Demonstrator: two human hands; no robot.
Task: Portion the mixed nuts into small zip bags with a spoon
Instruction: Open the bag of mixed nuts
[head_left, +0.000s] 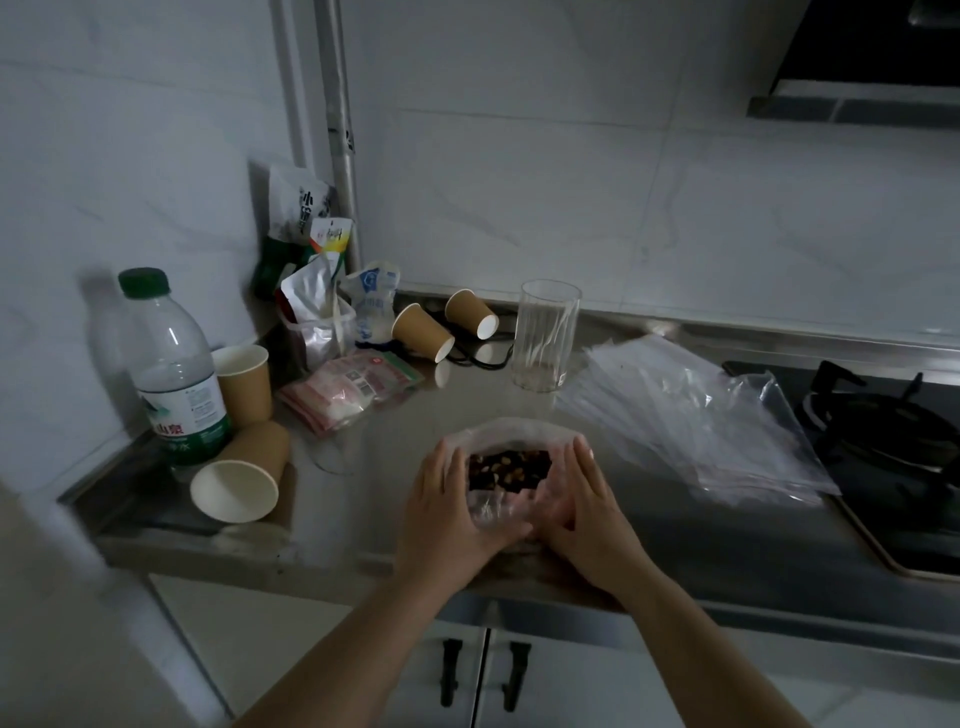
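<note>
Dim kitchen, steel counter (363, 499). Both hands around a clear plastic bag of mixed nuts (509, 467) near the front edge of the counter. Left hand (447, 509) cupped against the bag's left side, fingers loosely curled along it. Right hand (582, 499) flat-ish against the right side, fingers together and mostly straight, touching the plastic. Hard to tell how firm the grip is on either side. Bag mouth open at the top, dark and tan nuts showing inside. Stack of empty zip bags (691, 415) fanned out just to the right, beside the gas stove (883, 436). Tall empty glass (545, 335) behind. Water bottle (171, 364) and paper cups (241, 467) off to the left, a couple tipped over, plus snack packets (348, 389) in the corner.
</note>
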